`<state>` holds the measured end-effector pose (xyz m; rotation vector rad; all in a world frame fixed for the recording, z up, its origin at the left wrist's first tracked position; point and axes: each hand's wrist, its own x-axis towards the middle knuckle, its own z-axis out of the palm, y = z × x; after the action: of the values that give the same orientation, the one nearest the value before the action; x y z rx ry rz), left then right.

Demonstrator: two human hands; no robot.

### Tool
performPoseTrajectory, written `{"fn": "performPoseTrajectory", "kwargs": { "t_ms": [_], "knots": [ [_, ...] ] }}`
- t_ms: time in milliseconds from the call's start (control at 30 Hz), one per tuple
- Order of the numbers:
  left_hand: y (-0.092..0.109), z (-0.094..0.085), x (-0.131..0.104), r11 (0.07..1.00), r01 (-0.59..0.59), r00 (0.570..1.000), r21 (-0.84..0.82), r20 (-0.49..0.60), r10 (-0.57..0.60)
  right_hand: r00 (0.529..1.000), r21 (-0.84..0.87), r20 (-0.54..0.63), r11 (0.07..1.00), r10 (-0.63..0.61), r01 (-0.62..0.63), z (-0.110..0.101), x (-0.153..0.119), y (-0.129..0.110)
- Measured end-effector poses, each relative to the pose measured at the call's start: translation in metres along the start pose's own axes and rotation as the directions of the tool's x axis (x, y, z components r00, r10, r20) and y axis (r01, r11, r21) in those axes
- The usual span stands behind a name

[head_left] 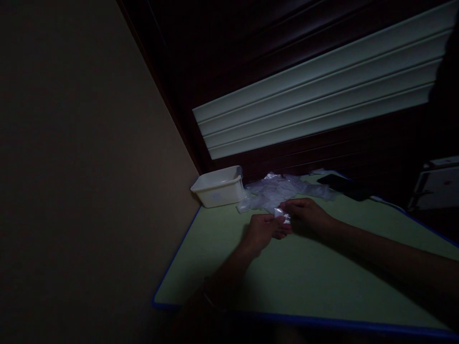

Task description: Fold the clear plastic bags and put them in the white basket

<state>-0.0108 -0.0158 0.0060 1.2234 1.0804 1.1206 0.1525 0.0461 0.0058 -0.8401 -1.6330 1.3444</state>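
Two hands (263, 231) (306, 217) on one small clear bag (282, 213)

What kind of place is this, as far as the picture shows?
Probably a dim indoor work corner: a green table against a wall, a white bin and a pile of clear plastic bags, where both hands handle one small bag.

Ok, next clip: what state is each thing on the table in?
Left hand: on the table, fingers pinching the small clear bag.
Right hand: gripping the same bag.
Small clear bag: held between both hands.
Pile of clear bags: loose, crumpled heap.
White bin: upright, open-topped; contents unclear.
Dark flat object: lying flat.
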Motion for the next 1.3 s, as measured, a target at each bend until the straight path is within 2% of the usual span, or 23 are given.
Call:
{"fn": "performPoseTrajectory", "kwargs": {
  "t_ms": [100, 167, 367, 567, 733, 800, 900, 967, 1033, 1167, 1300],
  "knots": [
    [0.001, -0.001, 0.0, 1.0, 0.005, 1.0, 0.015, -0.016, -0.005, 0.995, 0.036, -0.098, 0.999, 0.022, -0.019, -0.004, 0.003, -0.002],
    [0.003, 0.0, -0.001, 1.0, 0.007, 1.0, 0.017, -0.021, -0.007, 0.996, 0.028, -0.087, 1.0, -0.002, 0.004, -0.005, 0.003, -0.004],
    [0.005, 0.001, -0.002, 1.0, 0.021, 1.0, -0.003, -0.017, -0.021, 0.986, 0.001, 0.165, 0.999, -0.033, 0.033, 0.004, -0.003, -0.004],
    [0.003, 0.001, -0.001, 0.999, 0.008, 1.0, 0.046, 0.025, -0.009, 0.998, 0.052, 0.062, 0.998, 0.019, -0.022, 0.001, -0.002, -0.003],
    [0.001, 0.0, -0.001, 0.996, 0.006, 1.0, 0.085, 0.022, -0.008, 1.0, 0.087, 0.003, 0.996, -0.001, 0.001, -0.002, 0.002, -0.003],
    [0.001, -0.001, -0.002, 0.994, 0.015, 0.999, 0.109, 0.036, -0.019, 0.996, 0.078, 0.083, 0.997, -0.012, 0.005, -0.002, 0.0, -0.004],
    [-0.001, -0.002, -0.002, 0.99, 0.012, 0.996, 0.141, 0.082, -0.024, 0.958, 0.034, 0.287, 0.999, -0.019, 0.009, 0.0, -0.004, -0.007],
    [-0.001, -0.003, -0.002, 0.986, -0.013, 0.995, 0.165, 0.098, -0.003, 0.942, 0.03, 0.336, 0.999, -0.021, 0.011, -0.001, -0.006, -0.008],
    [-0.001, -0.004, -0.002, 0.981, -0.04, 0.997, 0.191, 0.074, 0.027, 0.957, 0.017, 0.291, 1.0, -0.014, 0.009, -0.002, -0.006, -0.01],
    [-0.002, -0.006, 0.002, 0.963, -0.106, 0.992, 0.246, -0.043, 0.121, 0.988, -0.061, 0.157, 0.998, 0.012, -0.003, -0.007, -0.005, -0.014],
    [-0.003, -0.008, 0.006, 0.971, -0.128, 0.975, 0.202, -0.152, 0.16, 0.992, -0.085, 0.114, 0.995, 0.051, -0.042, -0.008, -0.006, -0.017]
  ]
}}
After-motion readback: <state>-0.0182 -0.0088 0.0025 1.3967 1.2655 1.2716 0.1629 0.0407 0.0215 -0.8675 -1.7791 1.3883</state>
